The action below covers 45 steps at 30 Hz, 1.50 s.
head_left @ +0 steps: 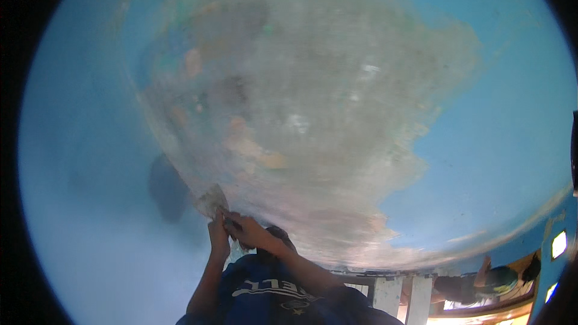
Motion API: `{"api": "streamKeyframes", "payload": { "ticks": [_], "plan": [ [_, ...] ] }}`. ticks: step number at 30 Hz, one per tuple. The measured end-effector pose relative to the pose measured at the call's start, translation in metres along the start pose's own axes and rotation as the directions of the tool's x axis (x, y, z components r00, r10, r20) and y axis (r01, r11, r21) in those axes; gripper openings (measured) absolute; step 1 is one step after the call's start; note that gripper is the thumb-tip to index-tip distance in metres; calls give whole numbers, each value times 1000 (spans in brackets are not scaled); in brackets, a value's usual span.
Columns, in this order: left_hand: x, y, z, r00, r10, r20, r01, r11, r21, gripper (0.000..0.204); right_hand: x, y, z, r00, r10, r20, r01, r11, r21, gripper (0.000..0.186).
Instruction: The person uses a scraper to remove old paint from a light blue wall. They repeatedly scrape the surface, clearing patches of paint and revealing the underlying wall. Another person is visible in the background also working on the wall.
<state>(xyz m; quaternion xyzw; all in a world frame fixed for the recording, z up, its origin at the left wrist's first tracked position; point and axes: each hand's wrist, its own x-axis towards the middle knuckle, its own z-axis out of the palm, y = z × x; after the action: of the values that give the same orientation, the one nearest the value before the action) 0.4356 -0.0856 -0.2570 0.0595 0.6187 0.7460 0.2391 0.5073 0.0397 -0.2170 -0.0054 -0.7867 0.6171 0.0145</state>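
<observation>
My right hand [254, 232] is closed around the dark handle of what looks like a putty knife [212, 200]. Its broad, grey-smeared blade rests against or very near the wall surface. Close beside it, my left hand [218, 239] is raised with its fingers bent in at the base of the blade, seemingly gripping it too. Grey filler [337, 108] covers a large, uneven area in front of me, with pinkish and whitish spots in it. Blue paint [90, 144] borders this patch on both sides. The blade is at the patch's lower left edge.
White boards [418, 301] stand at the lower right. Beyond them is another person [500, 280] in dark clothing, near a bright window opening [559, 244]. A dark rounded shape [280, 236] shows behind my right forearm; I cannot make out what it is.
</observation>
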Motion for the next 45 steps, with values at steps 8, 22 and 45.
{"api": "streamKeyframes", "payload": {
  "ticks": [8,22,45],
  "plan": [
    [-45,-105,-64,963,-217,-160,194,969,-151,54,-21,82,66,977,47,208,9,965,-261,78],
    [-27,-37,-49,981,181,68,-152,940,-307,33,16,36,9,903,338,266,-328,941,-80,65],
    [46,-36,-25,882,310,355,-14,770,-637,61,8,54,-2,963,-10,-270,59,983,172,29]
  ]
}}
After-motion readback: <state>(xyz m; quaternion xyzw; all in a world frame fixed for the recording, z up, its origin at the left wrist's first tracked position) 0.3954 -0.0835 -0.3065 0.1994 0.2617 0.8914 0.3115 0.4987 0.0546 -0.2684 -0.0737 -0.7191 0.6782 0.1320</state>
